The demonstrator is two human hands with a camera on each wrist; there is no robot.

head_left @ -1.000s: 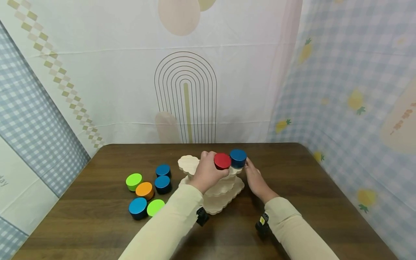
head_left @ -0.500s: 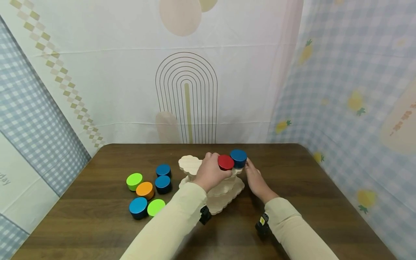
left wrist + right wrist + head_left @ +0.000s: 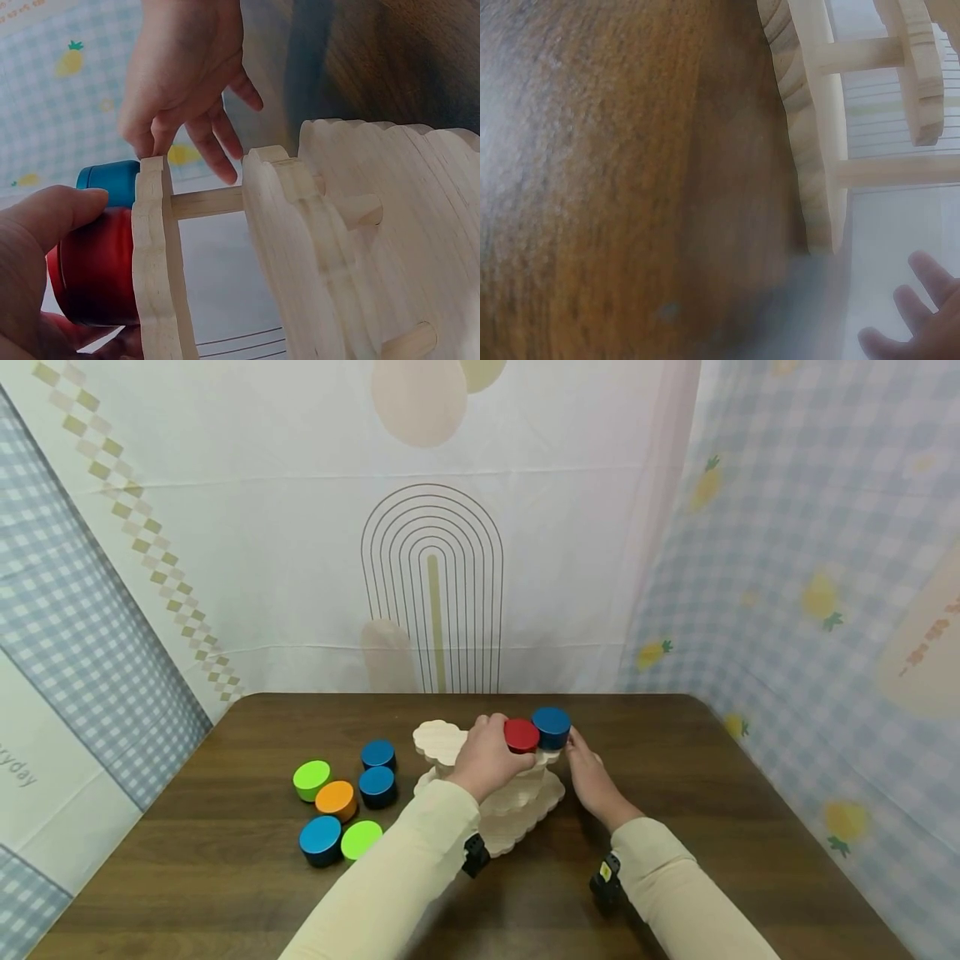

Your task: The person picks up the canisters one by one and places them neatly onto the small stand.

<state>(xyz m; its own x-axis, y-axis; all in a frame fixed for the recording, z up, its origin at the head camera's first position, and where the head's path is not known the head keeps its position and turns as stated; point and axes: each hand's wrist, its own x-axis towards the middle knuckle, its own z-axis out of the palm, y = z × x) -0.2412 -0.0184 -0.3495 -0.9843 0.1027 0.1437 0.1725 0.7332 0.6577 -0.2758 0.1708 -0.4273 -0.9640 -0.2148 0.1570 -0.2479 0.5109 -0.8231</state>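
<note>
My left hand (image 3: 482, 758) grips a red round tin (image 3: 521, 736) on the top tier of a pale wooden stand (image 3: 517, 814). The stand has several scalloped, cloud-shaped boards joined by dowels (image 3: 208, 202). Beside the red tin, a blue round tin (image 3: 551, 727) sits at the right end of the top board (image 3: 152, 247). My right hand (image 3: 592, 778) is at that end, its fingertips at the board's edge near the blue tin. In the left wrist view its other fingers (image 3: 210, 146) hang loosely extended. The left hand hides part of the stand.
To the left on the brown wooden table (image 3: 675, 877) stand several loose tins: green (image 3: 312, 780), orange (image 3: 336, 799) and blue (image 3: 320, 839). A patterned cloth (image 3: 300, 568) hangs behind the table's far edge.
My left hand has shifted slightly right with the red tin, bringing it closer to the blue tin, then stayed nearly still. The right hand has hardly moved.
</note>
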